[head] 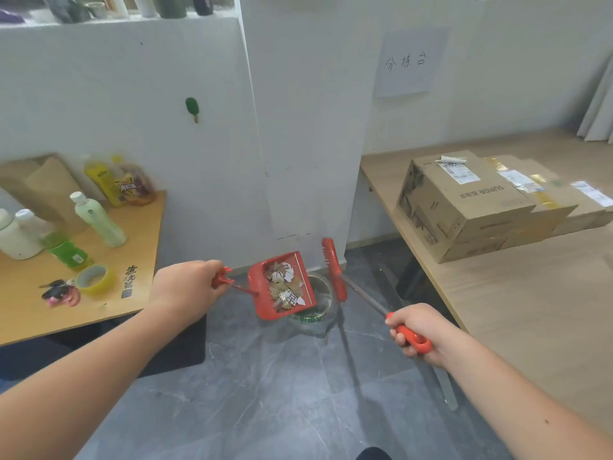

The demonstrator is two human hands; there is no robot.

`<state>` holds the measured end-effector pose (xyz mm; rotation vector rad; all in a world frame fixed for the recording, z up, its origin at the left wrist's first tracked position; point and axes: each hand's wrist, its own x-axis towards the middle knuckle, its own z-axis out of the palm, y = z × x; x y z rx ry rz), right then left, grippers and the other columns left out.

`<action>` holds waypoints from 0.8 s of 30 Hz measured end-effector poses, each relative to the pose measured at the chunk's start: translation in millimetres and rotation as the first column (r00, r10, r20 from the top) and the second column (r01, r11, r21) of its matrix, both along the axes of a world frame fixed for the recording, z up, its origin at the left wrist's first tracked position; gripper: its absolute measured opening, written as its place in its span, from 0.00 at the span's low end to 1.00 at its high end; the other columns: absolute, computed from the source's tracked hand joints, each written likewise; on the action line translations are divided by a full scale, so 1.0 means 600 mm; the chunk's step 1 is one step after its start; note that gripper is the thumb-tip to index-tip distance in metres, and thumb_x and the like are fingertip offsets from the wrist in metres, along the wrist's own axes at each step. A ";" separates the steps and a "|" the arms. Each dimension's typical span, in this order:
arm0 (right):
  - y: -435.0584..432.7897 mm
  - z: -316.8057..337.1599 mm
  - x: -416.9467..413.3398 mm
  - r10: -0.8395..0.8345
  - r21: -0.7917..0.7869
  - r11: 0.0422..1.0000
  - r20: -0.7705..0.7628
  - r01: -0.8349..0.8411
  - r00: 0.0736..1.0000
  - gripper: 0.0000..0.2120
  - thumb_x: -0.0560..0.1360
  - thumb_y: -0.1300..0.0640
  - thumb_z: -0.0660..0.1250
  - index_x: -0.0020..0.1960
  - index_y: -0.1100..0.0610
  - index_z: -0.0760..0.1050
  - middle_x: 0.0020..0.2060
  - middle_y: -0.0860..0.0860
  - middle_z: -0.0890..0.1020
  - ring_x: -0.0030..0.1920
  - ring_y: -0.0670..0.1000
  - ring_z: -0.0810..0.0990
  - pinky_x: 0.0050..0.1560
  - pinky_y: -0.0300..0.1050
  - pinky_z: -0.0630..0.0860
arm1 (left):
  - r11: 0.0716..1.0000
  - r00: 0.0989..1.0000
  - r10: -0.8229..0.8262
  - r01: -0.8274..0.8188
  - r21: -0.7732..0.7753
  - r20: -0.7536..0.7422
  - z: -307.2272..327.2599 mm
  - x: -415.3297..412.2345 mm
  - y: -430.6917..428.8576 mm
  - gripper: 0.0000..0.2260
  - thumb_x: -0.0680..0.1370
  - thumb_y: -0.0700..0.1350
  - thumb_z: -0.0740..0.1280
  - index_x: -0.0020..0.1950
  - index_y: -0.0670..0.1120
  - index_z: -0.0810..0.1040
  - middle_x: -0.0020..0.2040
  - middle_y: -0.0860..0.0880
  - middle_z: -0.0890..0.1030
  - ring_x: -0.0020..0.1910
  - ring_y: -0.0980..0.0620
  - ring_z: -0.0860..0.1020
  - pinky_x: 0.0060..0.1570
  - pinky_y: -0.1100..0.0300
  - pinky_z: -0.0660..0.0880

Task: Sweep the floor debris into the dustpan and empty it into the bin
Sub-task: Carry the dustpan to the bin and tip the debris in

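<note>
Left hand [185, 290]: we grip the dustpan [257, 300] by its handle, fingers curled round it.
Right hand [418, 333]: we clasp the broom [335, 270] by its red grip; its head hangs raised, just right of the bin [323, 283].
Dustpan: in the air over the bin's left rim, loaded with debris [286, 288].
Bin: on the floor at the wall's foot.
Axis: handle to lip runs rightward from our left hand, lip toward the bin, so we judge a downward tip of the lip empties it.
</note>
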<state>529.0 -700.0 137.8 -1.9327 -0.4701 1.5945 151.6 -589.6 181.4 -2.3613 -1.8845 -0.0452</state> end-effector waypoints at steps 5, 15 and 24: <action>0.041 -0.022 -0.001 0.039 0.007 0.999 0.052 -0.040 0.998 0.04 0.75 0.68 0.63 0.43 0.62 0.73 0.29 0.58 0.73 0.24 0.50 0.70 0.24 0.36 0.61 | 0.993 0.991 -0.122 0.121 -0.014 -0.063 -0.015 0.031 0.052 0.11 0.79 0.60 0.65 0.48 0.54 0.80 0.42 0.53 0.82 0.42 0.49 0.82 0.31 0.59 0.66; 0.067 -0.073 0.014 0.145 -0.043 0.989 0.112 -0.141 0.983 0.07 0.72 0.68 0.63 0.38 0.60 0.69 0.28 0.58 0.72 0.25 0.51 0.67 0.29 0.38 0.58 | 0.953 0.920 -0.302 0.288 -0.090 -0.250 -0.014 0.099 0.109 0.13 0.82 0.58 0.58 0.51 0.52 0.77 0.46 0.52 0.82 0.46 0.46 0.83 0.36 0.57 0.71; 0.059 -0.090 0.013 0.172 -0.020 0.985 0.102 -0.171 0.980 0.07 0.71 0.70 0.61 0.39 0.60 0.67 0.31 0.59 0.70 0.25 0.51 0.67 0.29 0.39 0.57 | 0.895 0.815 -0.447 0.402 -0.194 -0.369 -0.028 0.139 0.117 0.10 0.84 0.52 0.58 0.60 0.51 0.75 0.52 0.50 0.83 0.52 0.44 0.83 0.41 0.55 0.69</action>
